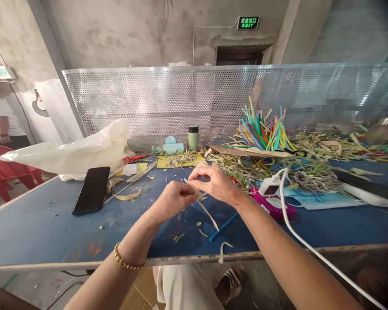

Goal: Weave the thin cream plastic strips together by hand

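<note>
A: Any writing you can read?

B: The lit green sign (pixel 248 23) high on the wall (pixel 126 34) says "EXIT", with "安全出口" above it. The magenta pack (pixel 274 206) on the right of the table (pixel 45 232) seems to carry a pale label, but its print is too small to make out

A: And what are the hands working on?

B: A pale strip (pixel 208 214), cream to straw in colour, thin and flat like dried husk, slightly bowed along its lower part. It is over the middle of the table, near the front edge

A: How are the hands set?

B: The left hand (pixel 177 199) has its fingers folded together, gripping the strip. The right hand (pixel 213 183) pinches its upper part between thumb and forefinger, just beside the left, the other fingers curled

A: Which way does it point?

B: Its long axis slants. A short tip shows up and left at the fingertips, and the longer tail runs down and right, towards the person's side. That tail ends at the blue stick (pixel 223 227); whether they touch, I cannot tell
</note>
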A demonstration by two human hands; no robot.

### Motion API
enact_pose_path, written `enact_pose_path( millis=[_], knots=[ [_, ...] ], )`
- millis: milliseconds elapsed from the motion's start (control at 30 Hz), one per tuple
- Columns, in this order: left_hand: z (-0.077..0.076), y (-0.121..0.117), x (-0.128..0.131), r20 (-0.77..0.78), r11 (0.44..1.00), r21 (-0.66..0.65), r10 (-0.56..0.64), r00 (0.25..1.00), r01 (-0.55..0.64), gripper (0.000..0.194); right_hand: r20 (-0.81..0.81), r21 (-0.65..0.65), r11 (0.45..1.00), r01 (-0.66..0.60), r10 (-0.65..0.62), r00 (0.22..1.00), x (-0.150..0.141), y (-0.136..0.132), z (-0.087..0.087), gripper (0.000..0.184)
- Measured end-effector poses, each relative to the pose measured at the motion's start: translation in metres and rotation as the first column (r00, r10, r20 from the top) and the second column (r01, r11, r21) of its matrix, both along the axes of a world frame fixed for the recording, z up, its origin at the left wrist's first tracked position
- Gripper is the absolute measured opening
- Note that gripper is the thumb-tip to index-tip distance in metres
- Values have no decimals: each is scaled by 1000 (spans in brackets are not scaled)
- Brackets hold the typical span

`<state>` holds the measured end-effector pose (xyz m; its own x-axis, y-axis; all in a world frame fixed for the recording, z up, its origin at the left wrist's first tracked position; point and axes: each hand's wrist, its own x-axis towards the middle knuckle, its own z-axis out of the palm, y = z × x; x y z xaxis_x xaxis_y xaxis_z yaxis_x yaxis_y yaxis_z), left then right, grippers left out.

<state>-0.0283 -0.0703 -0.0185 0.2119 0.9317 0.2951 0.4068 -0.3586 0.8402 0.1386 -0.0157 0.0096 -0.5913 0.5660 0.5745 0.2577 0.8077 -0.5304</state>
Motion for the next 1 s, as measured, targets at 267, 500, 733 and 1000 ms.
enact_pose_path(
  millis=[267,500,733,1000],
  knots=[
    [3,-3,2,164,995,-98,-18,986,35,24,-83,-87,995,-44,37,996,-7,0,4,18],
    [4,4,0,480,995,-43,96,872,-85,25,-310,-74,900,430,-430,848,12,8,10,36],
    [4,5,1,434,994,-5,103,895,-112,27,-138,-359,933,-14,-38,990,3,0,0,34],
    [4,1,1,410,997,-16,77,909,-77,29,-181,-338,938,-76,15,983,0,0,2,32]
  ],
)
